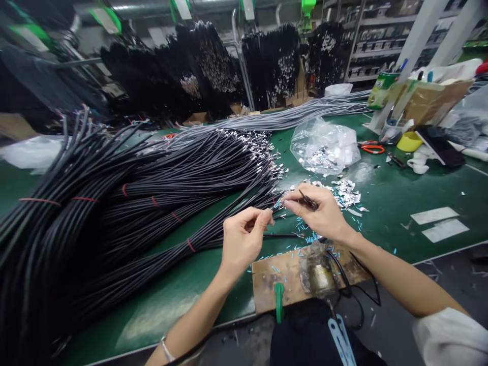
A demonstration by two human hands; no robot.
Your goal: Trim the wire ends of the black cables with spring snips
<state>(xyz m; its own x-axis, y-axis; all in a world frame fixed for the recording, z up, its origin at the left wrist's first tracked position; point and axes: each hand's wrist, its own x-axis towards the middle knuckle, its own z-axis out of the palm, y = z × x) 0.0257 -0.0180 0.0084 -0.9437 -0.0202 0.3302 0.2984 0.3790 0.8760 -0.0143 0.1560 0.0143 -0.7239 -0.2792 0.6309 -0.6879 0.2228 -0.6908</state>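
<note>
My left hand [246, 236] is closed, with thumb and forefinger pinching a black cable [273, 207] near its stripped end. Thin coloured wires [280, 202] fan out of that end. Across from it, my right hand [320, 211] pinches these wires at its fingertips. A small dark tool [308, 200], whose kind I cannot make out, is tucked between its fingers. Left of my hands lie thick bundles of black cables [152, 183] with red ties and stripped white ends. Short blue offcuts [301, 229] and scraps of silvery foil [346, 193] lie around my right hand.
A wooden board [267, 284] with a metal pot-like device [320, 274] and a green clamp [279, 300] sits at the front edge. Behind are a clear plastic bag [324, 145], orange-handled scissors [371, 147], a phone [440, 145] and grey cables [290, 117]. Light-blue handles [339, 338] show below.
</note>
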